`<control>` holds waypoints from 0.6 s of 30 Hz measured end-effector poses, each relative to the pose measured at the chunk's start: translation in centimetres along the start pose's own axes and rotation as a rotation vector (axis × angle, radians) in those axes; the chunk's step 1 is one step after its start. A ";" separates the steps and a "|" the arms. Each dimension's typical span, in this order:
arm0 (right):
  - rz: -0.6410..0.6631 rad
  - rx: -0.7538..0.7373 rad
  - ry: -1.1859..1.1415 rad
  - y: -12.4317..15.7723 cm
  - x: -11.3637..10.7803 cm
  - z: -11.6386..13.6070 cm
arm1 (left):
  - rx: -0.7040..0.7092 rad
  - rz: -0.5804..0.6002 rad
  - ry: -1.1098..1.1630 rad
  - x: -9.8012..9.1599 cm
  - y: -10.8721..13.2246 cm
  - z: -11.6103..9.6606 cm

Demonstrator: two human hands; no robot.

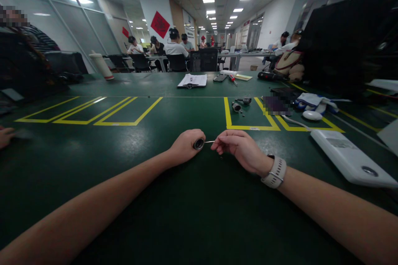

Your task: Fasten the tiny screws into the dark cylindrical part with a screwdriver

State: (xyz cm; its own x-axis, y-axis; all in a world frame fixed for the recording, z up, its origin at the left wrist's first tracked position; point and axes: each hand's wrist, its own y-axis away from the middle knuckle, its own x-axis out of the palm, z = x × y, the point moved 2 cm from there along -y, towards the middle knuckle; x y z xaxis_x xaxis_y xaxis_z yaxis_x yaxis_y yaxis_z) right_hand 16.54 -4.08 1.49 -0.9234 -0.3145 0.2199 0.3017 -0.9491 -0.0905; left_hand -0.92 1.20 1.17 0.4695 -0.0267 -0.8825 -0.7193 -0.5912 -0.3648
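My left hand [186, 147] is closed round a dark, hollow metal cylinder [199, 144], whose round open end faces me. Between my two hands runs a thin, shiny metal rod [209, 141], its left end at the cylinder's side. The fingers of my right hand [234, 147] are pinched on the rod's other end; the rest of it is hidden in them. On the table just below my right hand lies a tiny dark piece [221, 157]. A pale watch strap [275, 172] circles my right wrist.
Inside a yellow taped outline [228, 116] lie a short metal sleeve [236, 107], another dark metal part [245, 100] and small bits. A white device [351, 157] is at the right. Farther back are a clipboard [192, 80] and a red screwdriver [233, 79]. Another person's hand [5, 136] shows at left.
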 end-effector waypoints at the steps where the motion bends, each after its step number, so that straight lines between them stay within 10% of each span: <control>1: -0.001 0.009 -0.024 0.0 -0.1 0.0 | -0.001 -0.005 0.000 0.0 0.0 0.0; 18: -0.007 0.090 -0.133 -0.4 -0.4 -0.2 | 0.020 0.016 -0.001 0.1 0.1 0.1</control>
State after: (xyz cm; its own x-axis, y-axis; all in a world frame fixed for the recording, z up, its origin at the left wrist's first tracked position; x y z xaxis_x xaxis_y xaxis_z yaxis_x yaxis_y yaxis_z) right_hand 16.76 -3.60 1.19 -0.8879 -0.3016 0.3473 0.3207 -0.9472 -0.0028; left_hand -0.99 1.21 1.03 0.4571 -0.0353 -0.8887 -0.7371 -0.5743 -0.3562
